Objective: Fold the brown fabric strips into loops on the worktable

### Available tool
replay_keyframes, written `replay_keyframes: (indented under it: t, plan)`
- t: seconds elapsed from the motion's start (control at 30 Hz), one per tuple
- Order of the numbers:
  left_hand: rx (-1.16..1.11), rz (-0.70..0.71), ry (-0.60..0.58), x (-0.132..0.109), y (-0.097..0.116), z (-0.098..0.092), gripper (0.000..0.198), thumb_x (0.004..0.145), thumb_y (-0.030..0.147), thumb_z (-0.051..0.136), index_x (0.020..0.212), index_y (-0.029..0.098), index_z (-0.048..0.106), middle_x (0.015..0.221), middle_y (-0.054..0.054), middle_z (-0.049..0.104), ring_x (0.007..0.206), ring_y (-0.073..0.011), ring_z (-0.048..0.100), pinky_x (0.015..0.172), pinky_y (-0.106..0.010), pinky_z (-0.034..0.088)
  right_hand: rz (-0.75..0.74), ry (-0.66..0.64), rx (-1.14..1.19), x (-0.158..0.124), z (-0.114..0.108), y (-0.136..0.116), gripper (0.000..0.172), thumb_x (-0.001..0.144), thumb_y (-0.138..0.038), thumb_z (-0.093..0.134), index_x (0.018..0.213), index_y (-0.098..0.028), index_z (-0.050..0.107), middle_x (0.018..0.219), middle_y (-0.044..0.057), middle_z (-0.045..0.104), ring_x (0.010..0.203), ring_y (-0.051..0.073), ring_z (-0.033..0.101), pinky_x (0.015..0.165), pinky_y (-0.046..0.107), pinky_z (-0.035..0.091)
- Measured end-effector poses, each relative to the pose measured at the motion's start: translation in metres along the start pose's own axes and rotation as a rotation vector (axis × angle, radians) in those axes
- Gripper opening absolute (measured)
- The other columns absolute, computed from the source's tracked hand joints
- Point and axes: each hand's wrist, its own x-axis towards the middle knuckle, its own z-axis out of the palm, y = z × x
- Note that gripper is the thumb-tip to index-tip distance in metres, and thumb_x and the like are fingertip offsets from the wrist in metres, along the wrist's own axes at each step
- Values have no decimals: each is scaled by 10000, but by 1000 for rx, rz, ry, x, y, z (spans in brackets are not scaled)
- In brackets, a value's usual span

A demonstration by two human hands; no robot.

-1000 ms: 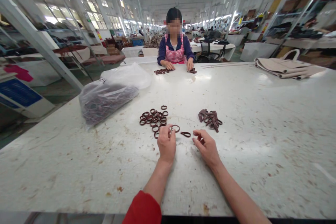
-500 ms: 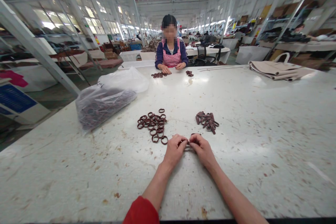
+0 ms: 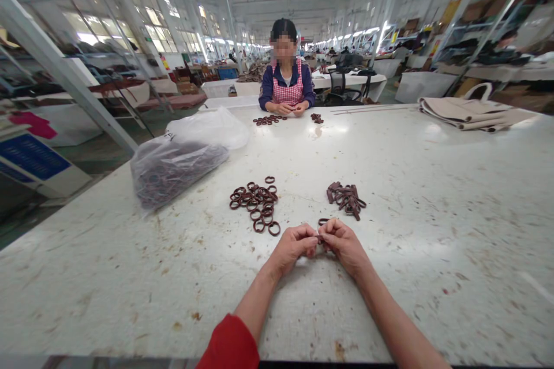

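Between my fingertips is a small dark-brown loop, mostly covered by the fingers. My left hand pinches it from the left, and my right hand grips it from the right. Just beyond my right hand a single brown loop lies on the table, partly hidden by the fingers. A pile of round brown rings spreads out ahead of my left hand. Ahead of my right hand sits a heap of flattened brown loops.
A clear plastic bag full of brown pieces rests on the white table at the left. Across the table a co-worker handles similar small pieces beside two piles. Folded beige material lies at the far right.
Both hands have shifted slightly right and changed their pinch on the loop. The co-worker's hands have come together. The view has turned a little.
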Motion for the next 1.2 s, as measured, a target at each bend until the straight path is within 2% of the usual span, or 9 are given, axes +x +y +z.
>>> replay_keyframes:
  t: [0.13, 0.23, 0.43, 0.53, 0.63, 0.7, 0.83, 1.0, 1.2]
  plan:
    - [84, 59, 84, 3, -4, 0, 154, 686, 270, 621, 687, 126, 566, 595, 18, 499, 511, -73, 405, 519, -216, 304, -60, 19, -59, 2, -1, 2, 219, 665, -253, 667, 680, -186, 460, 675, -22, 502, 602, 102, 449, 558, 215, 348]
    - [275, 115, 175, 4, -8, -1, 114, 664, 235, 620, 661, 135, 564, 595, 18, 495, 550, -90, 416, 540, -224, 313, -97, 48, -119, 3, -5, 5, 199, 668, -268, 660, 683, -183, 481, 703, -12, 526, 658, 117, 474, 622, 232, 372]
    - [707, 215, 331, 6, -10, 2, 81, 685, 196, 551, 610, 166, 548, 609, 12, 508, 612, -123, 451, 566, -238, 325, -55, 113, -262, 1, -2, 8, 207, 666, -310, 657, 682, -172, 504, 606, -25, 507, 573, 115, 476, 552, 235, 390]
    - [816, 247, 458, 7, -12, 2, 99, 706, 181, 509, 607, 178, 515, 591, 26, 489, 591, -118, 439, 556, -237, 305, -18, 86, -254, -2, 9, 7, 218, 682, -321, 650, 795, -168, 543, 663, -11, 544, 595, 120, 508, 579, 254, 431]
    - [747, 211, 588, 9, -15, 0, 125, 719, 208, 504, 603, 184, 463, 527, 56, 421, 514, -102, 391, 511, -225, 273, 3, 30, -192, -4, 19, 7, 327, 665, -309, 668, 933, -169, 543, 687, -11, 554, 612, 120, 527, 621, 274, 460]
    - [623, 198, 615, 9, -16, 0, 156, 729, 236, 507, 606, 188, 423, 505, 72, 377, 477, -92, 361, 484, -217, 263, 20, -1, -145, -4, 22, 9, 372, 647, -285, 684, 968, -167, 536, 660, -24, 545, 595, 111, 525, 616, 272, 466]
    - [451, 254, 562, 8, -15, 7, 190, 757, 277, 512, 629, 189, 403, 535, 74, 360, 496, -85, 364, 494, -206, 289, 68, 6, -70, -3, 19, 10, 341, 663, -290, 672, 957, -158, 558, 627, -37, 524, 523, 84, 502, 527, 234, 461]
    - [289, 250, 515, 8, -12, 12, 180, 774, 329, 510, 695, 192, 425, 587, 59, 431, 516, -90, 413, 505, -208, 331, 106, -13, -81, -3, 14, 7, 264, 658, -288, 673, 873, -151, 602, 718, 8, 583, 536, 87, 518, 477, 209, 444]
    - [494, 253, 608, 7, -14, 15, 182, 779, 323, 507, 676, 189, 439, 574, 58, 413, 542, -94, 417, 528, -210, 330, 41, 5, -181, -3, 18, 7, 213, 654, -313, 674, 717, -163, 537, 575, -42, 530, 449, 78, 491, 441, 199, 419]
